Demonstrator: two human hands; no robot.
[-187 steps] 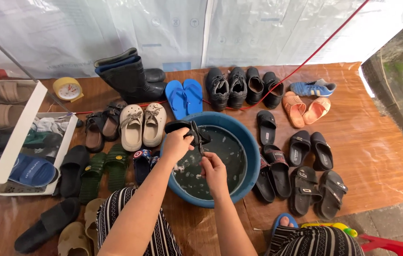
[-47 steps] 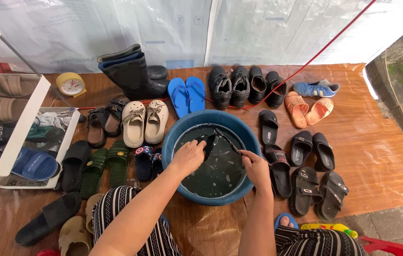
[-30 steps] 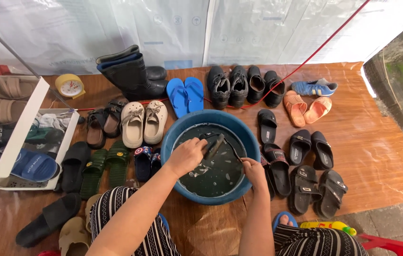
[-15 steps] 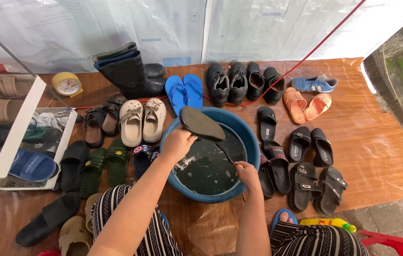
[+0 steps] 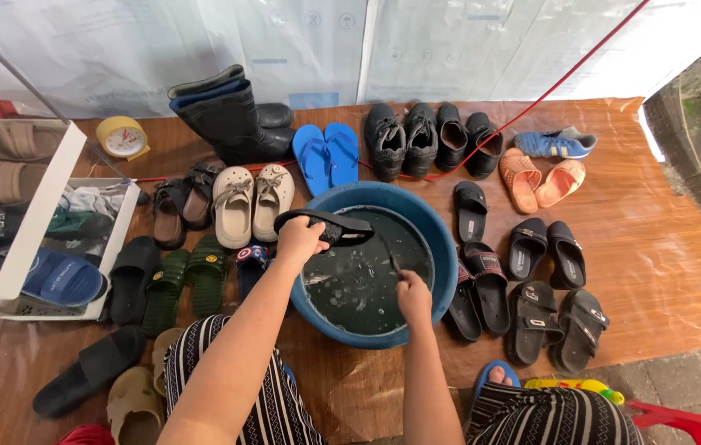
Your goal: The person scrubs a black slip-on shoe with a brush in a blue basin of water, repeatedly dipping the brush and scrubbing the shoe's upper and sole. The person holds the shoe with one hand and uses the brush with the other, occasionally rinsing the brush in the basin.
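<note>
Brown wooden floor spreads out under rows of shoes, with a pale plastic sheet hanging behind them. A person sits by a big blue basin full of dark, soapy water.

Their left hand has its fingers closed around the heel end of a black sandal. The sandal is held flat, just above the water at the far left edge of the basin, and it sticks out to the right of those fingers. Their right hand is closed around the handle of a thin dark brush. The brush points up and away from that fist, toward the toe of the sandal, but I cannot tell if it touches.

It looks like the scrubbing part of washing this sandal. Next, the brush would need to press on the sandal while the left hand holds it steady.

Beige clogs sit just past the left fingers.
</note>
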